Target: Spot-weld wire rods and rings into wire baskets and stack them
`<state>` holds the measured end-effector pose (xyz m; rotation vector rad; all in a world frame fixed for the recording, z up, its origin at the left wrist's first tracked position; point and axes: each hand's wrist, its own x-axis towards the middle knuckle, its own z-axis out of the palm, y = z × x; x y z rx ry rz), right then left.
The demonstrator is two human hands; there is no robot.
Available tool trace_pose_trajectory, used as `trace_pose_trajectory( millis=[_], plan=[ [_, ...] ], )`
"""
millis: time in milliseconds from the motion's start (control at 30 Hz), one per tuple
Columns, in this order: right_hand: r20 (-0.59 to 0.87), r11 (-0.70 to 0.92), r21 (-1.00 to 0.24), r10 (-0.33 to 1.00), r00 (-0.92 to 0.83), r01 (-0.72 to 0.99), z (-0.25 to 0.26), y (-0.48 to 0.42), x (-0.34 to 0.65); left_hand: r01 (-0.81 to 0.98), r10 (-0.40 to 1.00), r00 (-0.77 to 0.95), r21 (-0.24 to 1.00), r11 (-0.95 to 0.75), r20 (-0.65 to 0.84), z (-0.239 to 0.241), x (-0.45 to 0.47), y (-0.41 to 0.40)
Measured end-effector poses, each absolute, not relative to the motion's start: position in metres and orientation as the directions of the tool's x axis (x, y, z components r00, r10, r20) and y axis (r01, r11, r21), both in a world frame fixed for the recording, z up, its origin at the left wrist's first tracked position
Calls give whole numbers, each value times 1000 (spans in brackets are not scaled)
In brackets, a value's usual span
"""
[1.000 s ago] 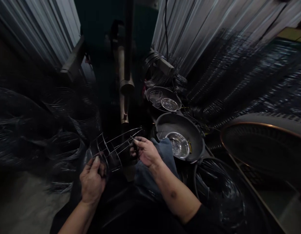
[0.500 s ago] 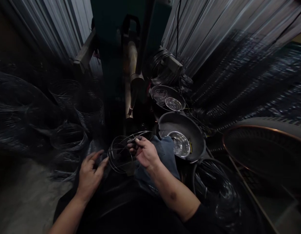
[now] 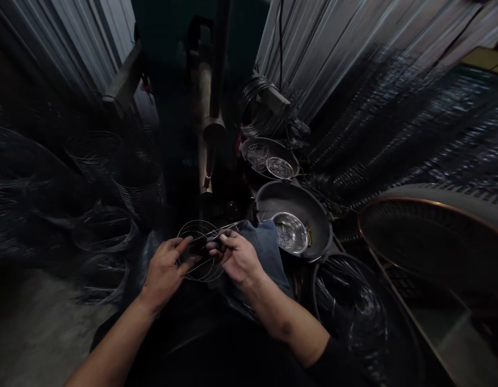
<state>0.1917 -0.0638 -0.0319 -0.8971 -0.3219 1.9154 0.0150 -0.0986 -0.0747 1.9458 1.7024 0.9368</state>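
Note:
A small round wire cage (image 3: 196, 234) made of thin metal rings and ribs sits between my hands, its ring end facing me. My left hand (image 3: 166, 271) has its fingers curled onto the cage's left rim. My right hand (image 3: 235, 258) pinches the cage's upper right side, where a thin wire sticks out to the right. Both hands are low in the middle of the view, above my dark lap. A blue cloth (image 3: 269, 247) lies just right of my right hand.
A dark pan (image 3: 313, 215) holds a shiny steel bowl (image 3: 290, 232) of small parts; a second pan (image 3: 249, 148) behind it holds a dish and a wire cage. Stacks of wire cages (image 3: 140, 188) stand left, wire coils (image 3: 349, 306) and a large round fan guard (image 3: 434, 236) right.
The cage was turned from lying sideways to facing me end-on. My left hand let go for a moment, then closed on its left rim again. My right hand kept hold.

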Motion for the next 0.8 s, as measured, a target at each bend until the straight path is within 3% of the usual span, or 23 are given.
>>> trace_pose_trajectory(
  millis=[167, 333, 567, 800],
  plan=[
    [-467, -497, -671, 860, -208, -550, -30, -56, 192, 839, 939, 154, 461, -288, 307, -55, 22, -87],
    [-542, -565, -646, 813, -212, -514, -35, -56, 186, 917, 920, 225, 250, -311, 320, -34, 29, -74],
    [-486, -527, -708, 847, -217, -471, -34, -38, 181, 925, 877, 298, 111, -362, 376, -19, 31, -55],
    [-422, -441, -709, 891, -170, -550, -31, -15, 168, 934, 891, 299, 87, -347, 343, -8, 31, -31]
  ],
)
